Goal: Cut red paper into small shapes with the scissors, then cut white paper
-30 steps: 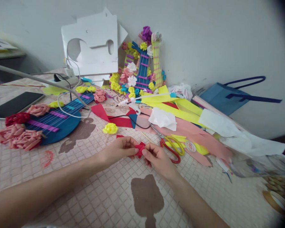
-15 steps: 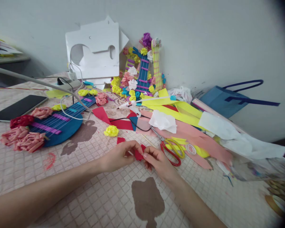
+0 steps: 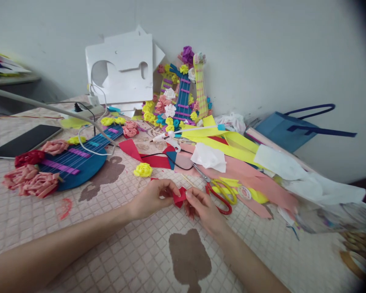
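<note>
A small piece of red crepe paper [image 3: 179, 197] is held between my two hands above the patterned tablecloth. My left hand [image 3: 155, 199] pinches its left side between thumb and fingers. On the other side my right hand [image 3: 201, 205] grips the paper's right edge with thumb and forefinger. Just behind my left hand another red scrap shows, mostly hidden. A yellow paper flower [image 3: 143, 170] lies beyond my left hand. Scissors [image 3: 221, 197] with red and yellow handles rest right of my right hand.
A blue paper guitar [image 3: 82, 162] with paper roses lies at the left, near a black tablet [image 3: 24, 140]. Behind are a glue gun [image 3: 167, 140], pink paper strips [image 3: 247, 173] and decorated guitars [image 3: 183, 97]. A blue bag [image 3: 288, 130] stands at the right.
Both hands remain nearly in place. The red paper between them has turned and shows more of its face. The red scrap behind my left hand is now more covered.
</note>
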`<state>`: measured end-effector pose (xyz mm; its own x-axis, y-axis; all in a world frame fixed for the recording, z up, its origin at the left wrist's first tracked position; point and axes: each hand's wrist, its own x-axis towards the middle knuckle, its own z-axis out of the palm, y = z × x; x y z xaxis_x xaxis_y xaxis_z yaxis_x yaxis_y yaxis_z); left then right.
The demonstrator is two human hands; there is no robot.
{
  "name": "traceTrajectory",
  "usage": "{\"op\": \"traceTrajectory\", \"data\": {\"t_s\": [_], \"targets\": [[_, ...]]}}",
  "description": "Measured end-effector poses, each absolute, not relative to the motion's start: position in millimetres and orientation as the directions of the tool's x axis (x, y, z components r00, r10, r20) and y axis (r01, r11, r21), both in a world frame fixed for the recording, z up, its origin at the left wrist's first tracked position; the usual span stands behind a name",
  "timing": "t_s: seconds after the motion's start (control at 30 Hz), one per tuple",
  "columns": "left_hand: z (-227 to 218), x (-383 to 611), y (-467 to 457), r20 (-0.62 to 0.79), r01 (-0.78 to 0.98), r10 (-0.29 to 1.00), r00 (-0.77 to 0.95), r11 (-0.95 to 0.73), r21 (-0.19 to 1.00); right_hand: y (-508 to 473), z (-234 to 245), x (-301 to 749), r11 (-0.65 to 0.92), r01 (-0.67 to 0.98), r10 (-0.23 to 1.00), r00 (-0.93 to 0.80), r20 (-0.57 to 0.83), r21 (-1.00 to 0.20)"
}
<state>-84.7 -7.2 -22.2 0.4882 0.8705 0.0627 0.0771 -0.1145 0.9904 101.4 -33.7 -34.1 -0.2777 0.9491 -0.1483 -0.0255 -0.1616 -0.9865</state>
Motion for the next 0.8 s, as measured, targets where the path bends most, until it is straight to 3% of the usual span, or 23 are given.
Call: {"op": "traceTrajectory", "data": {"t_s": [0.17,0.53,0.8], "targets": [[-19,-84,-8,0.064,0.084,0.867,0.495,-0.122,0.989,-34,-33,101,-0.157,0.026,0.951,-0.266,-0.158,-0.987],[-29,-84,-4,-0.038,-0.03,0.858,0.513,0.062,0.998,-35,-39,96,-0.116,0.031,0.944,-0.307,-0.119,-0.993],[-31,-81,-7,-0.01,-0.006,0.892,0.452,0.014,1.0,-33,-39,91,-0.13,0.079,0.935,-0.323,-0.149,-0.988]]}}
